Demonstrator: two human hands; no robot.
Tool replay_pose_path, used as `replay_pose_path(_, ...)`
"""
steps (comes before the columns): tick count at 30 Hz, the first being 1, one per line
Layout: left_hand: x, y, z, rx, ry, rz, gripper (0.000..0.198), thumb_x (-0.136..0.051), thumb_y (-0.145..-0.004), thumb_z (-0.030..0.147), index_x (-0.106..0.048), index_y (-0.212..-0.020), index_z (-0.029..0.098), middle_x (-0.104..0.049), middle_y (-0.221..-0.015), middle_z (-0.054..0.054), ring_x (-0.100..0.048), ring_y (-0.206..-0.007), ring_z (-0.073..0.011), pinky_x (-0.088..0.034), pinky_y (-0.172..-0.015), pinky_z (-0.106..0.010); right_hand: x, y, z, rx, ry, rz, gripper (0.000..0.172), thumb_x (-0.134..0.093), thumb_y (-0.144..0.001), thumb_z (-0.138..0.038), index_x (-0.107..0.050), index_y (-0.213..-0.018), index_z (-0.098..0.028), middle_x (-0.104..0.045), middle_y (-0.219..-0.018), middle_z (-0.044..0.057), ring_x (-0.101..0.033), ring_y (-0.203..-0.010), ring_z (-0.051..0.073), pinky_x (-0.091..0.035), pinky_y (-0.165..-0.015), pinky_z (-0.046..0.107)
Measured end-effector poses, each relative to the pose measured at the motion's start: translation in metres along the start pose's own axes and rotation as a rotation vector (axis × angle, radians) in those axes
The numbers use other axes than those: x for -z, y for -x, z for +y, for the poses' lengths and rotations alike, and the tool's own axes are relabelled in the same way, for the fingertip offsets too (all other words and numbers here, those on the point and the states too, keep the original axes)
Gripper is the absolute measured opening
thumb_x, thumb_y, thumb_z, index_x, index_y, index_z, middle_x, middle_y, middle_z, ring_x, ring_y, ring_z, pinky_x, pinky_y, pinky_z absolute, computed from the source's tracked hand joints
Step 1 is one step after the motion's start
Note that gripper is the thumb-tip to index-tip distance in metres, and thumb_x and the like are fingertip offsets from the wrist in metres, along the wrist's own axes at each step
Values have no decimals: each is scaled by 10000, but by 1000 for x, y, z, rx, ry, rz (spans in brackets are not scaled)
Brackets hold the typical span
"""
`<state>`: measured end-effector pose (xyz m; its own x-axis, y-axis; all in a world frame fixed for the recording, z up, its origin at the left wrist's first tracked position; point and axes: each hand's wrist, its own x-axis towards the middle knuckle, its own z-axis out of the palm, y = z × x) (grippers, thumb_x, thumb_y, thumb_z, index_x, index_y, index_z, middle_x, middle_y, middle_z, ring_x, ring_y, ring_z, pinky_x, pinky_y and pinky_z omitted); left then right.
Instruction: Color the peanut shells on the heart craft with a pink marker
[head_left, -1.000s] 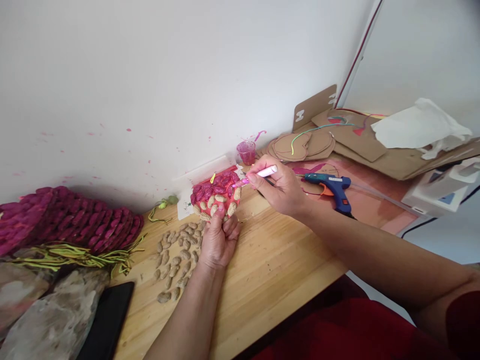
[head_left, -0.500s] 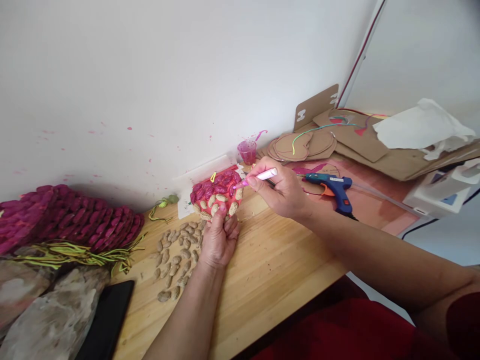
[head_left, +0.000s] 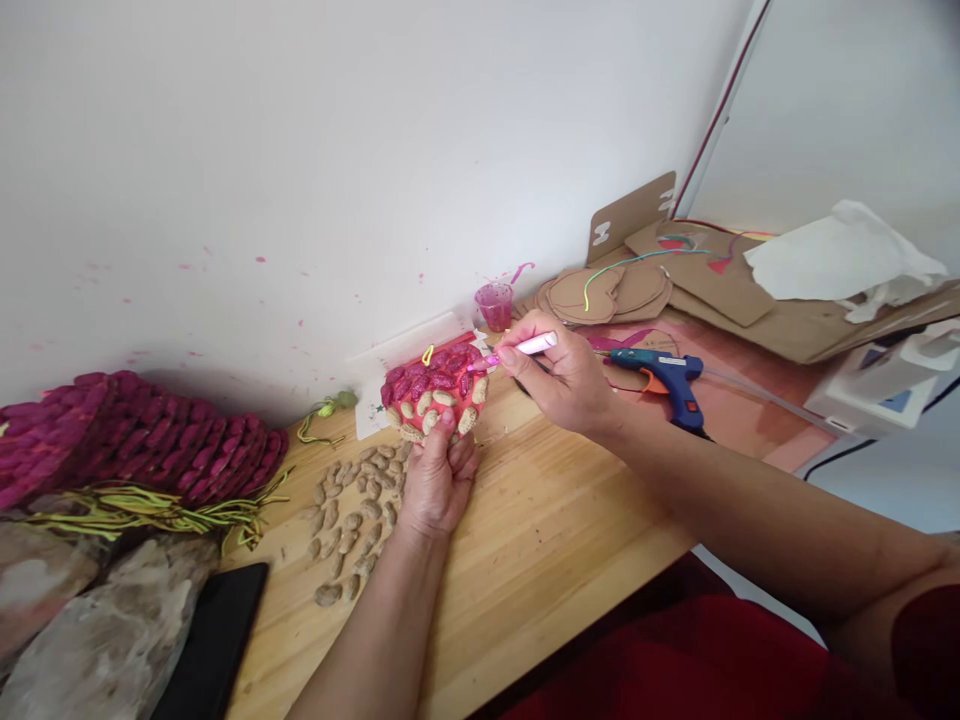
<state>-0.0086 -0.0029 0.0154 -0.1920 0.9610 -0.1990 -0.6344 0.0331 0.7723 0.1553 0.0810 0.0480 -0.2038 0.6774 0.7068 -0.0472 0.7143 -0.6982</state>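
Note:
My left hand [head_left: 441,470] grips the lower edge of a peanut-covered red board [head_left: 433,392], thumb on its front. The board's upper peanuts are coated pink; the lower ones are bare tan. A small yellow loop [head_left: 427,355] stands at its top. My right hand [head_left: 559,375] is closed around a white-handled paintbrush [head_left: 536,345], whose pink tip is at the board's right side, by the painted peanuts. Behind the hands is a clear cup [head_left: 495,305] stained with pink paint. Loose peanuts [head_left: 352,520] lie on the wooden table left of my left wrist.
Pink peanut-covered pieces [head_left: 157,430] with yellow-green cords [head_left: 150,512] are stacked at left, above a plastic bag [head_left: 112,630] and a black flat object [head_left: 214,640]. At right lie a blue glue gun [head_left: 664,370], heart-shaped cardboard cutouts [head_left: 585,295] and a white machine [head_left: 885,385].
The brush tip has shifted slightly up and to the right along the board's right side. My left hand keeps holding the board in nearly the same place.

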Motion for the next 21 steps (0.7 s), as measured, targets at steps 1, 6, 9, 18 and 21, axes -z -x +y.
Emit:
replay_pose_path(1, -1, 0, 0, -4, -4, -2, 618, -963, -673, 364, -363, -727, 230, -268, -507, 142, -188, -415, -36, -180, -398, -167, 0, 0, 0, -3, 0, -2, 309, -631, -1016, -517, -574, -917, -229, -594, -774, -10, -507, -668, 135, -402, -629, 294)
replay_pose_path(6, -3, 1, 0, -22, -7, 0, 607, -960, -672, 367, -372, -727, 227, -268, -516, 140, -199, -421, -36, -175, -402, -166, 0, 0, -2, -3, 53, -1, 287, -636, -1017, -490, -579, -920, -226, -592, -742, -18, -510, -656, 132, -394, -629, 294)
replay_pose_path(9, -3, 0, 0, -24, -11, 7, 619, -968, -662, 372, -369, -726, 228, -277, -516, 139, -196, -428, -37, -176, -406, -168, 0, 2, -4, 6, 68, 7, 270, -643, -1013, -469, -579, -916, -226, -601, -743, -14, -525, -657, 136, -398, -628, 296)
replay_pose_path(18, -2, 0, -1, -35, -25, 21, 635, -970, -667, 398, -360, -726, 231, -265, -514, 140, -186, -436, -41, -181, -410, -170, -2, 3, -8, 109, 191, 17, 137, -638, -1000, -296, -599, -892, -221, -627, -732, -14, -538, -653, 138, -401, -675, 322)
replay_pose_path(21, -5, 1, -2, -84, -34, 38, 635, -980, -646, 390, -371, -718, 227, -287, -529, 134, -220, -440, -37, -189, -410, -169, -4, 5, -9, 156, 252, 7, 124, -635, -993, -268, -589, -884, -228, -655, -753, -6, -573, -688, 153, -417, -711, 339)
